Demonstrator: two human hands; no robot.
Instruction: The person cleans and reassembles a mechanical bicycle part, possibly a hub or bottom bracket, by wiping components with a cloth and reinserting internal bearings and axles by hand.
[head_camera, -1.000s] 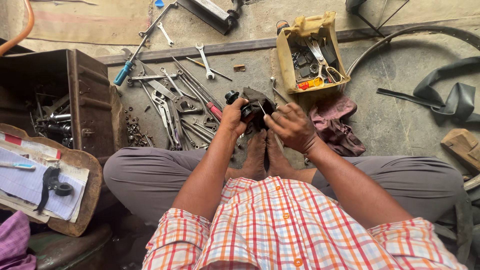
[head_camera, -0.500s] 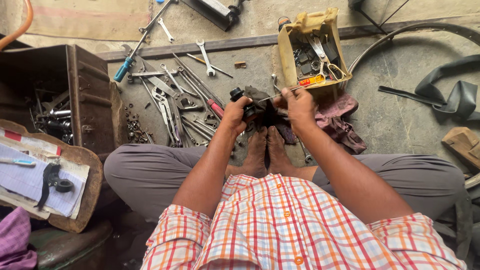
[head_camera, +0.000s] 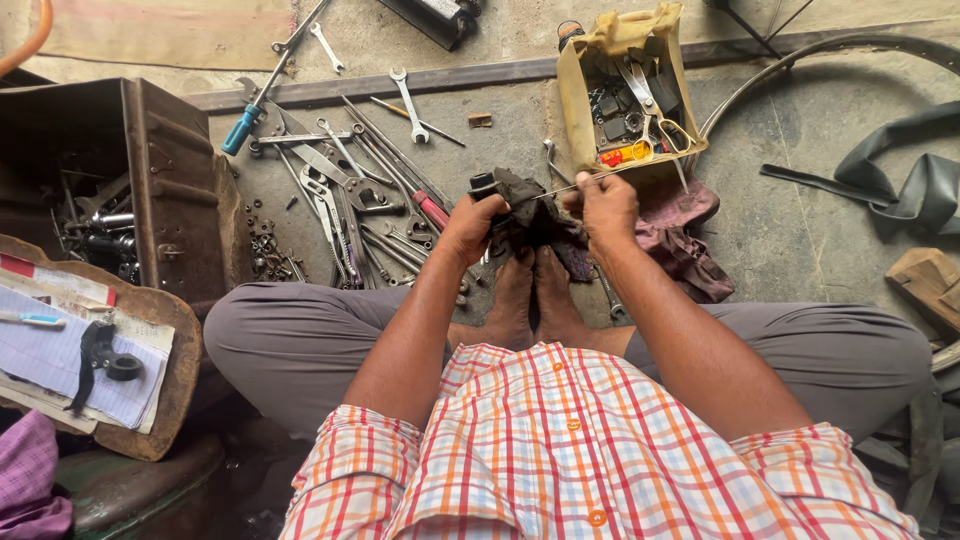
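Grey concrete floor, stained and dusty, carries everything: a person sits cross-legged on it in a checked orange-and-white shirt, bare feet together. Both hands meet just above the toes. The left hand has its fingers closed around a small black, greasy mechanical part partly wrapped in a dark rag, while the right hand pinches a thin metal wire or spoke that runs into the part; those fingers are closed on it too. Just beyond the hands a scatter of steel spanners and pliers lies on the floor, with a blue-handled screwdriver toward the far left. A worn yellow plastic tub of scissors and small parts stands near the right hand, a crumpled maroon cloth at its foot. At the left edge sits a rusty metal toolbox, open. Judging by the grip, the step in hand looks like cleaning or probing the part with the wire; the next move would call for a steady left hold and fine control of the wire tip.
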